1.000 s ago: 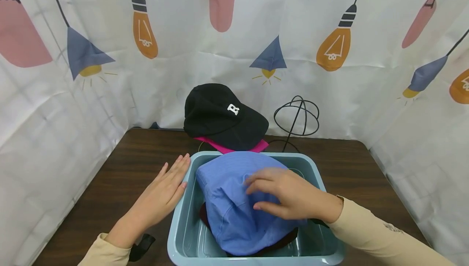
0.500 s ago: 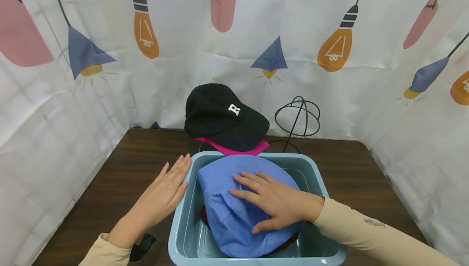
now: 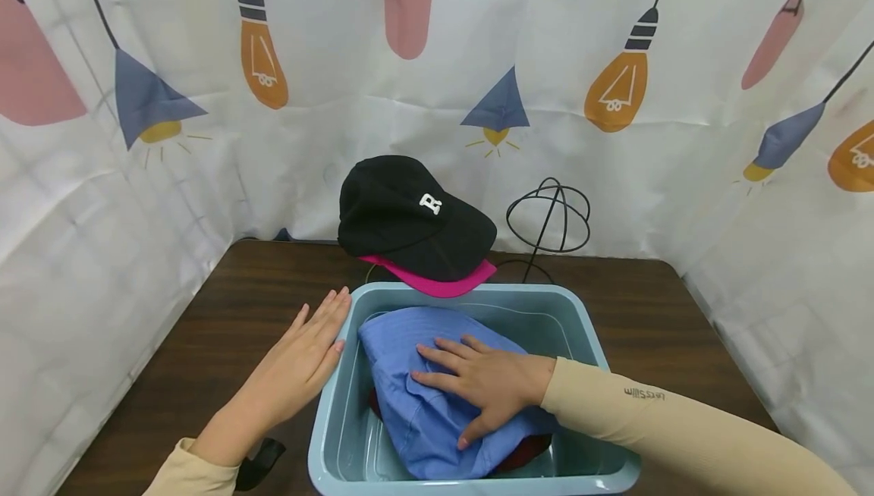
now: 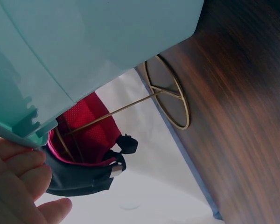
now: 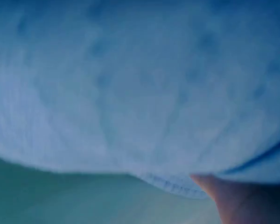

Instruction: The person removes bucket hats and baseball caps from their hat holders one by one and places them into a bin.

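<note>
A blue fabric hat (image 3: 403,390) lies crumpled in the light blue plastic basin (image 3: 573,314), over something dark red (image 3: 524,453) that is mostly hidden. My right hand (image 3: 478,382) presses flat on the hat with fingers spread; the right wrist view is filled by the hat's blue cloth (image 5: 130,93), with a bit of thumb at the lower right. Along the basin's left rim rests my left hand (image 3: 293,367), its fingers straight. The left wrist view has those fingers (image 4: 23,172) against the basin's outer wall (image 4: 107,37).
Behind the basin, a black cap (image 3: 410,215) with a white letter sits over a pink brim (image 3: 444,284) on a wire stand (image 4: 177,107). A bare black wire stand (image 3: 549,215) is to its right. A printed curtain (image 3: 328,139) borders the brown table (image 3: 635,284).
My right hand has come down onto the hat and moved left, pressing it lower into the basin. My left hand stays at the rim.
</note>
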{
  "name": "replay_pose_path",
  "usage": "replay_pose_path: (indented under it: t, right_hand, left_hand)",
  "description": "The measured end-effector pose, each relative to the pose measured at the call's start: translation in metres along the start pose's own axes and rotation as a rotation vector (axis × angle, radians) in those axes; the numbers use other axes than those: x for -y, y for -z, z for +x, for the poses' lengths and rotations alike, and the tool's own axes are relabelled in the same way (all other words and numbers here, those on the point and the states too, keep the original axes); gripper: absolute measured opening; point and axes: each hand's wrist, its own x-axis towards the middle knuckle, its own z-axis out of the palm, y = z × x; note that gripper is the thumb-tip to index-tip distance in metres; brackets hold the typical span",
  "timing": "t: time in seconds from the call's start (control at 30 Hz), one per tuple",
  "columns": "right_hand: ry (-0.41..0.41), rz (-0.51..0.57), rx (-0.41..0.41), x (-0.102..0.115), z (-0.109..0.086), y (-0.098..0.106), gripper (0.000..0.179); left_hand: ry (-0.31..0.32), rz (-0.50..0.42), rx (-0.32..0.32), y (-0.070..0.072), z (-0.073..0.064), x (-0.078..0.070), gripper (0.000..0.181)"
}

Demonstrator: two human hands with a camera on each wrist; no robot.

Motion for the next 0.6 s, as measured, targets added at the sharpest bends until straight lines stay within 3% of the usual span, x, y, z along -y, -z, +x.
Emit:
replay_pose_path:
  t: [0.1, 0.33, 0.6]
  right_hand:
    - [-0.023, -0.030, 0.073, 0.001, 0.006, 0.001, 0.090]
    - [-0.091, -0.082, 0.217, 0.000, 0.020, 0.002, 0.090]
    - [-0.097, -0.048, 0.165, -0.001, 0.023, 0.000, 0.087]
  left_hand:
    - [0.001, -0.007, 0.009, 0.001, 0.000, 0.000, 0.055]
    - [0.063, -0.026, 0.100, 0.009, 0.004, -0.007, 0.055]
    - [0.065, 0.022, 0.106, 0.013, 0.005, -0.014, 0.055]
